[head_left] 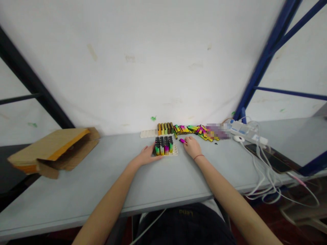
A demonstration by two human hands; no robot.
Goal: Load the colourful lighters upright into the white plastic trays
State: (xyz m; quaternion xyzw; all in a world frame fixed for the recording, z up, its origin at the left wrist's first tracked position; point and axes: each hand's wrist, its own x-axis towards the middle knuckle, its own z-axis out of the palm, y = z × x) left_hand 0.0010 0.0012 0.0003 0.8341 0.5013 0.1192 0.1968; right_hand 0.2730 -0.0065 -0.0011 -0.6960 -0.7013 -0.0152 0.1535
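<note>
A white tray with holes stands on the table, carrying upright rows of lighters with black tops and green, yellow and purple bodies. My left hand grips this tray at its left end, thumb along the front and fingers round the side. Just right of the tray, my right hand pinches a purple lighter, its dark end pointing left. Behind, a second white tray holds upright lighters with yellow and dark bodies. A loose pile of colourful lighters lies along the wall.
An open cardboard box lies at the left. To the right are a white power strip, tangled white cables and a dark phone-like device. A blue metal frame rises at the right; the wall closes off the back.
</note>
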